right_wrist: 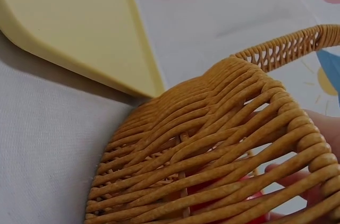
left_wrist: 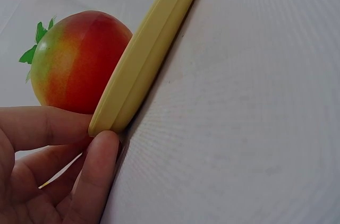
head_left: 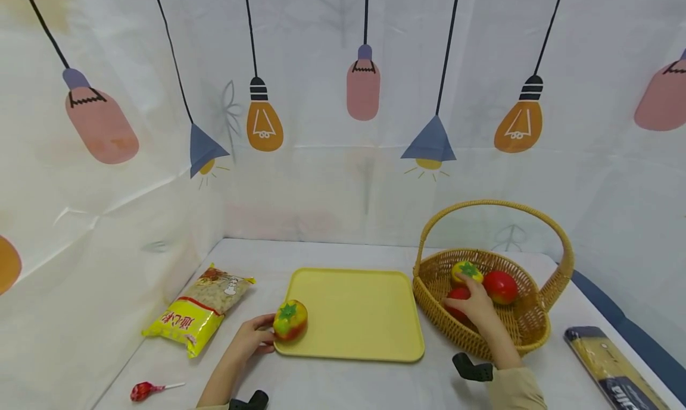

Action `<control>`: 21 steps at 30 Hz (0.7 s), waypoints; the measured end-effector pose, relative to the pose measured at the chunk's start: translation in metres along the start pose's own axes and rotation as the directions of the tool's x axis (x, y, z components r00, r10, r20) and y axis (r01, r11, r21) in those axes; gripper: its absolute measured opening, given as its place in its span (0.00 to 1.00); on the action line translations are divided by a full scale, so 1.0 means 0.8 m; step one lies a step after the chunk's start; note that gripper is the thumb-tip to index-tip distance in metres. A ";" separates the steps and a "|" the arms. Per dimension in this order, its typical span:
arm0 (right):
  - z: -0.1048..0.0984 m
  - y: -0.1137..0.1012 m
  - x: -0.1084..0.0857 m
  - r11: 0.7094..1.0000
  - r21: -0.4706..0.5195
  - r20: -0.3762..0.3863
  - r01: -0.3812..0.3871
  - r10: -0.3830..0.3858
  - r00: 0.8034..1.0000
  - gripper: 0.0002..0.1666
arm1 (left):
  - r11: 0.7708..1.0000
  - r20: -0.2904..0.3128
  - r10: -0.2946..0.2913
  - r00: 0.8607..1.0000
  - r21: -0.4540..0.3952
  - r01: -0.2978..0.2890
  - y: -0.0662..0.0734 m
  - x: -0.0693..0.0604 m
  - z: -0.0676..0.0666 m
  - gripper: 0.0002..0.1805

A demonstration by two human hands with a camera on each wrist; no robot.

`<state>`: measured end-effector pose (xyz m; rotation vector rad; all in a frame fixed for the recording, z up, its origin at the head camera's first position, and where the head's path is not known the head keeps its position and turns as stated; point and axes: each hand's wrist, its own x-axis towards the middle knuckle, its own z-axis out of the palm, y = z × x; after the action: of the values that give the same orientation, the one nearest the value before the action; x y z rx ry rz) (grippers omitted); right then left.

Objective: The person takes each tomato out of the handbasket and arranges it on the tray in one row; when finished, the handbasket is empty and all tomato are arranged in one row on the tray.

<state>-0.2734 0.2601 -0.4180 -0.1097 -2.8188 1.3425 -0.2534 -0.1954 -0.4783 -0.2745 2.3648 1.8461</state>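
Note:
My left hand (head_left: 258, 337) is at the yellow tray's (head_left: 364, 315) front left corner; in the left wrist view its thumb and a finger pinch the rim. On that corner, close to the fingers, sits a red-and-yellow toy fruit (head_left: 290, 321) with a green leafy top. My right hand (head_left: 477, 307) reaches into the wicker basket (head_left: 429, 315), thumb and fingers around a round red fruit (head_left: 457, 306) low on the left side. Behind the fingers lies a yellow fruit with a green top (head_left: 465, 269); to the right is another red fruit (head_left: 501, 287). The basket's weave partly hides this hand in the right wrist view.
A yellow snack bag (head_left: 200, 309) lies left of the tray, and a red-wrapped lollipop (head_left: 143, 391) is near the front left. A gold-and-dark package (head_left: 613, 368) lies at the right edge. The basket's tall handle (head_left: 495, 203) arches over its opening.

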 end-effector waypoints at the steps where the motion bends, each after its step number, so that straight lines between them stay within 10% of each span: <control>1: 0.000 -0.001 0.000 1.000 -0.010 0.007 -0.009 0.009 1.000 0.47 | 1.000 0.000 0.001 1.000 0.000 -0.001 0.000 0.000 0.000 0.31; 21: 0.004 0.004 -0.001 0.999 -0.012 -0.029 -0.036 0.036 0.999 0.38 | 1.000 0.012 -0.016 1.000 0.022 0.016 0.001 0.002 0.000 0.30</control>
<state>-0.2728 0.2600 -0.4225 -0.1796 -2.8157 1.3189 -0.2549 -0.1955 -0.4781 -0.2785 2.3662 1.8091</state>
